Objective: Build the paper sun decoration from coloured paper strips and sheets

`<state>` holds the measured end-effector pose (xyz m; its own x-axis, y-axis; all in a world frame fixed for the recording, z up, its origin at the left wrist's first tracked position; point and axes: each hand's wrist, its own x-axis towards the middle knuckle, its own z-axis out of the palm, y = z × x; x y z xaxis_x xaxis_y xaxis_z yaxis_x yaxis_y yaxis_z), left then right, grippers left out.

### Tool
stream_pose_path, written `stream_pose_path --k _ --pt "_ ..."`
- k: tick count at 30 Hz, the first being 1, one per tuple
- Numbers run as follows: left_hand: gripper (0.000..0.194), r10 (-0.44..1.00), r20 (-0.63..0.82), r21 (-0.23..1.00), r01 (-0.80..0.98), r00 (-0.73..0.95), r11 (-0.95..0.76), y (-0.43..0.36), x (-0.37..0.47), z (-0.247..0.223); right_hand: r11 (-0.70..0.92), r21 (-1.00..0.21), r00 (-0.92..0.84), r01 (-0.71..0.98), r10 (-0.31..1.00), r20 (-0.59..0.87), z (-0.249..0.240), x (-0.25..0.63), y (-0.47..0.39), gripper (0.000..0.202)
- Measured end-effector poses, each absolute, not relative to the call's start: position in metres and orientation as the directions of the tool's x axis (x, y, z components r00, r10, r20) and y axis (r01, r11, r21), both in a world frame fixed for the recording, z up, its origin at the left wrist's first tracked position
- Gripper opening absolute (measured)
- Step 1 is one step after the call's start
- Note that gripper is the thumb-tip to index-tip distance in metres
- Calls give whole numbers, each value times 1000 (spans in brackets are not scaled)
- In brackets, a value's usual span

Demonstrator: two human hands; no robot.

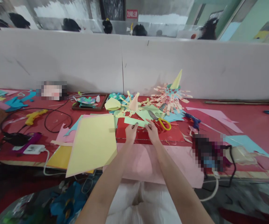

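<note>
The left hand (pixel 131 132) and right hand (pixel 152 130) pinch a flat, narrow pale-green paper strip (pixel 132 120) between thumb and fingers, the left along its lower edge, the right at its end. The strip is above a smooth red board (pixel 171 134). Just beyond lie scissors (pixel 164 124) with looped yellow handles and a spiky paper ornament with a peach cone (pixel 134 104). A broad, matte yellow paper sheet (pixel 93 141) lies left; creased pink paper (pixel 178 163) spreads nearer the body.
</note>
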<state>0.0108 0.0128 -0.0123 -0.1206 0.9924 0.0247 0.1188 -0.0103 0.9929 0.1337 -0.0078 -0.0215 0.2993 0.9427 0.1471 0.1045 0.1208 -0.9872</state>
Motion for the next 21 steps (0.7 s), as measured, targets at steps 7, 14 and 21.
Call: stream_pose_path --k 7,14,21 --pt "27 986 86 993 97 -144 -72 10 13 -14 131 -991 229 30 964 134 -21 133 -4 38" --pt "24 992 88 992 101 -86 -79 10 11 -14 138 -981 258 -138 961 99 -22 132 -1 31" --pt "27 993 83 993 87 -89 -75 15 13 -21 133 -965 304 -225 951 60 -23 134 1 33"
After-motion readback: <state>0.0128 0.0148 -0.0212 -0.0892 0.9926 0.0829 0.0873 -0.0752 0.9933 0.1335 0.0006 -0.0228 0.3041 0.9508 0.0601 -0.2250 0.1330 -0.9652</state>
